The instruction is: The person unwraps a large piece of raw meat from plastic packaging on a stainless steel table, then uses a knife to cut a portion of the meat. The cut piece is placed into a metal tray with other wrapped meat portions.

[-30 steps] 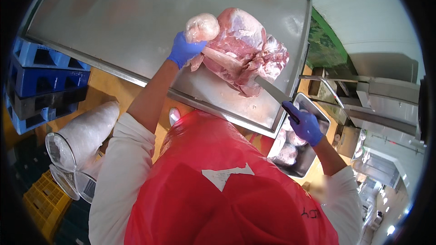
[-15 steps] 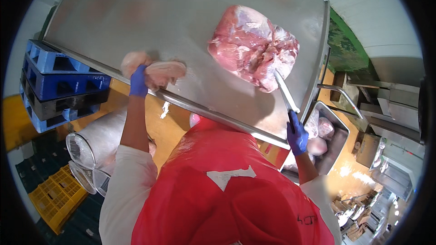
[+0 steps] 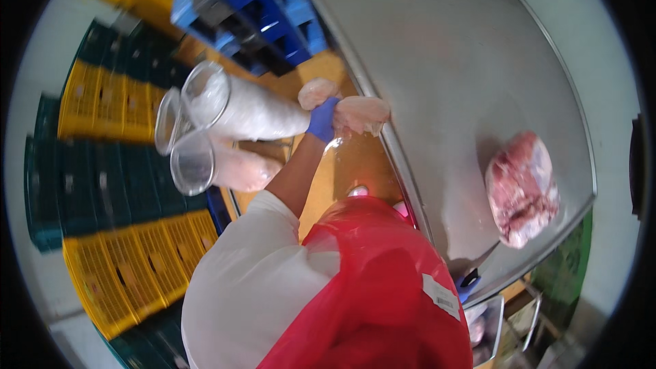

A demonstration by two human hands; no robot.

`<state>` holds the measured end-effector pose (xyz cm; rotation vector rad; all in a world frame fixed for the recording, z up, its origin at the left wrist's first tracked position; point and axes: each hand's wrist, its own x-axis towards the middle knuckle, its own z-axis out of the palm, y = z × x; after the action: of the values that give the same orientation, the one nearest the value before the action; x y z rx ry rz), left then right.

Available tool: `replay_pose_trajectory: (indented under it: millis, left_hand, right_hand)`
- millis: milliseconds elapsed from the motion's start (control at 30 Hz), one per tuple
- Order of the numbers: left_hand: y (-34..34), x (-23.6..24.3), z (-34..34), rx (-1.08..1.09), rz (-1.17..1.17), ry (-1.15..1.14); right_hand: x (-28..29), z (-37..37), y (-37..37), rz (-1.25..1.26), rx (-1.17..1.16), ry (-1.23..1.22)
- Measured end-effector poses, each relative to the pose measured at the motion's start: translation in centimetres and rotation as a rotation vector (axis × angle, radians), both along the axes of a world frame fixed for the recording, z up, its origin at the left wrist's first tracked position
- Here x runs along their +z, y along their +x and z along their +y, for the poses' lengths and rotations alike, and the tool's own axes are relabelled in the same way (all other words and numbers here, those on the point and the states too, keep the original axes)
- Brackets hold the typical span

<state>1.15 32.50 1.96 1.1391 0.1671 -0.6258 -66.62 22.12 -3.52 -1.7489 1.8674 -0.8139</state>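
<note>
"What is worn over the front?"
"A glossy, creased red apron (image 3: 372, 266), bearing 1 white label (image 3: 441, 296) with dark bars."
"And the rest?"
"A loose, wrinkled white sleeve (image 3: 239, 270), a blue left glove (image 3: 320, 120), a blue right glove (image 3: 466, 292) mostly hidden, and 2 shoe tips (image 3: 359, 191), both pinkish."

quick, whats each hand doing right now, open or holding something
Left hand: closed, holding a pale, meaty bone.
Right hand: partly hidden, holding a knife by its black handle.
</note>
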Motion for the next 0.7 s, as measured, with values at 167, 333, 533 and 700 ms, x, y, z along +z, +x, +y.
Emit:
replay_pose_trajectory:
  millis: [167, 333, 533, 700]
  left_hand:
    - [4.3, -5.2, 11.7, 0.406, 0.116, 0.075]
    - [5.9, -12.1, 26.1, 0.629, 0.227, -0.11]
    - [11.8, -7.8, 52.3, 0.754, 0.005, -0.083]
    - [15.1, 1.1, 57.5, 0.727, 0.061, 0.302]
  right_hand:
    - [-0.5, -4.0, 2.0, 0.134, 0.047, 0.119]
    - [-0.8, -6.5, 2.6, 0.249, 0.05, 0.212]
    - [-0.1, -10.3, 3.6, 0.341, 0.11, 0.307]
    - [-0.5, -9.8, 2.7, 0.378, 0.084, 0.345]
